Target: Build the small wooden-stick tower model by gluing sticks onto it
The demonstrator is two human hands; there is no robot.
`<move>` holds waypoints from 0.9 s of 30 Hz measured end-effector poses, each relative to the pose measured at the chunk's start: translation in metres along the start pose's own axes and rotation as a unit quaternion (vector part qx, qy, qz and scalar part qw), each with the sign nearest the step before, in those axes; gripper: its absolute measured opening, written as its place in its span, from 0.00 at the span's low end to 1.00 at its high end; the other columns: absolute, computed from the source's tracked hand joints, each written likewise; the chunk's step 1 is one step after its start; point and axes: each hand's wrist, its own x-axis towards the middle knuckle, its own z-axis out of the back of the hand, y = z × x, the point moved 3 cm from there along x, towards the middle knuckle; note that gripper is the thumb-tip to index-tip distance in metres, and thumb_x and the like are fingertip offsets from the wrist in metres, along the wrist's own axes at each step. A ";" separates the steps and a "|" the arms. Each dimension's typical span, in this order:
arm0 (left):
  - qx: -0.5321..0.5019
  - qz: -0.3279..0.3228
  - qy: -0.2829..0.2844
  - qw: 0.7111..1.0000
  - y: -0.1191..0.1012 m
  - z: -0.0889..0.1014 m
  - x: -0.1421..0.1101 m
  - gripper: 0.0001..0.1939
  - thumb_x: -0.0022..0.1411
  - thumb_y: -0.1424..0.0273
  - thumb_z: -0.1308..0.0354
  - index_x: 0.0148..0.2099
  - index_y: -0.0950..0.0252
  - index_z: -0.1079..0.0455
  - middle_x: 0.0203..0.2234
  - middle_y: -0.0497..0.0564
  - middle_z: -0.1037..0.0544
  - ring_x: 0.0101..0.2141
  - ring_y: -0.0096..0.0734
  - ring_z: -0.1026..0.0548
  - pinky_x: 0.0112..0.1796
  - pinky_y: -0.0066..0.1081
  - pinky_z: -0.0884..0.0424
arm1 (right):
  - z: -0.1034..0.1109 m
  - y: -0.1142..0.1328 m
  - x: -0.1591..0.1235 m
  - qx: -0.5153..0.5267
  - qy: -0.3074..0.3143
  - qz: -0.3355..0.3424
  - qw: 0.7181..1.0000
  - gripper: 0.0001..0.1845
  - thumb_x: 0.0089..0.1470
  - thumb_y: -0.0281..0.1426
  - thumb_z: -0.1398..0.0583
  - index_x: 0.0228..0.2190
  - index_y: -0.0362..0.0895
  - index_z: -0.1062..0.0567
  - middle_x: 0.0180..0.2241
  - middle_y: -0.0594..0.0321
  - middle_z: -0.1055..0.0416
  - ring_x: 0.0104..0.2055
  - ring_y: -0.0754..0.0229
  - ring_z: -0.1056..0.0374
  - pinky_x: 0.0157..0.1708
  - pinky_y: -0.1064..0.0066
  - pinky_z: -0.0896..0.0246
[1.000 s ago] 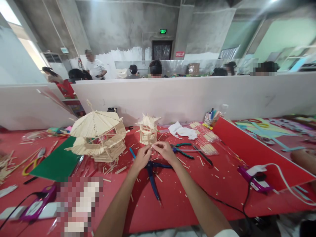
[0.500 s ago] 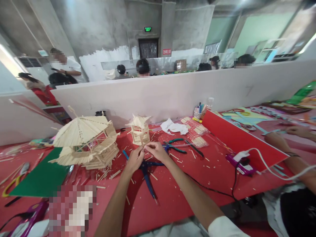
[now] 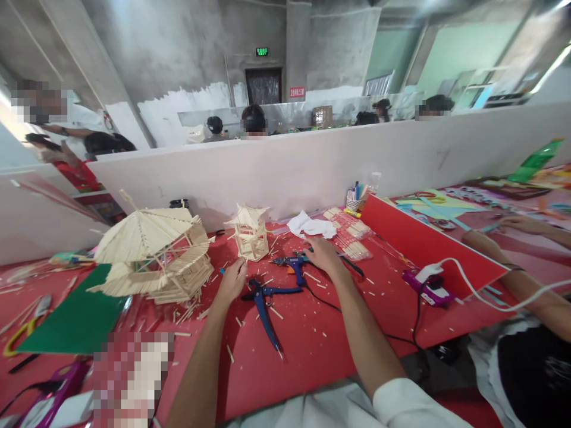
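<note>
My left hand (image 3: 232,280) rests on the red table (image 3: 312,351) with its fingers curled together; what they pinch is too small to name. It lies just in front of a small stick pavilion (image 3: 250,233). My right hand (image 3: 324,254) is stretched forward and closed on the rear of a blue glue gun (image 3: 291,266), whose nozzle points left. The gun's black cord (image 3: 357,324) trails right across the table. Blue pliers (image 3: 264,300) lie between my forearms.
A large stick pavilion (image 3: 154,252) stands left on a green sheet (image 3: 71,318). Behind my right hand are a white cloth (image 3: 310,226), bagged sticks (image 3: 352,235) and a pen cup (image 3: 354,196). A purple glue gun (image 3: 426,288) and another person's arm (image 3: 517,279) are on the right. Short sticks litter the table.
My hands, pinched together in front of the small pavilion, have separated. The right hand reached forward and right to the blue glue gun; the left stayed low by the pavilion. The view swung right.
</note>
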 end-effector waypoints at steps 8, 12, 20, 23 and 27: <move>-0.102 -0.005 -0.002 0.995 -0.008 0.005 -0.002 0.15 0.67 0.63 0.57 0.28 0.61 0.43 0.20 0.43 0.37 0.24 0.29 0.37 0.29 0.28 0.41 | -0.012 -0.034 -0.001 -0.007 0.076 0.002 0.997 0.23 0.55 0.31 0.40 0.53 0.44 0.29 0.53 0.51 0.29 0.56 0.50 0.35 0.55 0.61 0.46; -0.136 -0.014 -0.001 0.991 -0.013 0.007 -0.002 0.15 0.67 0.63 0.57 0.28 0.61 0.44 0.18 0.43 0.37 0.21 0.28 0.36 0.27 0.28 0.41 | -0.004 -0.027 0.002 0.012 0.065 0.021 0.998 0.18 0.57 0.30 0.41 0.49 0.42 0.27 0.51 0.49 0.27 0.54 0.51 0.33 0.53 0.64 0.44; -0.154 -0.020 -0.013 0.988 -0.011 0.008 -0.004 0.14 0.67 0.63 0.56 0.28 0.62 0.44 0.19 0.42 0.38 0.21 0.26 0.37 0.26 0.27 0.41 | -0.027 0.112 -0.054 -0.018 0.144 0.089 0.985 0.45 0.41 0.62 0.40 0.47 0.38 0.26 0.44 0.36 0.26 0.46 0.38 0.30 0.44 0.55 0.38; -0.156 -0.013 -0.013 0.988 -0.011 0.007 -0.004 0.13 0.66 0.64 0.56 0.29 0.62 0.44 0.19 0.42 0.38 0.21 0.26 0.37 0.25 0.27 0.41 | -0.048 0.155 -0.085 -0.080 0.191 0.095 0.974 0.56 0.32 0.62 0.36 0.51 0.31 0.29 0.49 0.25 0.32 0.47 0.29 0.33 0.44 0.42 0.41; -0.150 -0.007 -0.029 0.988 -0.010 0.009 -0.004 0.14 0.66 0.63 0.55 0.29 0.62 0.44 0.19 0.42 0.38 0.21 0.25 0.37 0.26 0.26 0.41 | -0.051 0.168 -0.096 -0.100 0.190 0.099 0.972 0.43 0.44 0.47 0.35 0.52 0.27 0.31 0.50 0.23 0.34 0.49 0.29 0.34 0.43 0.43 0.40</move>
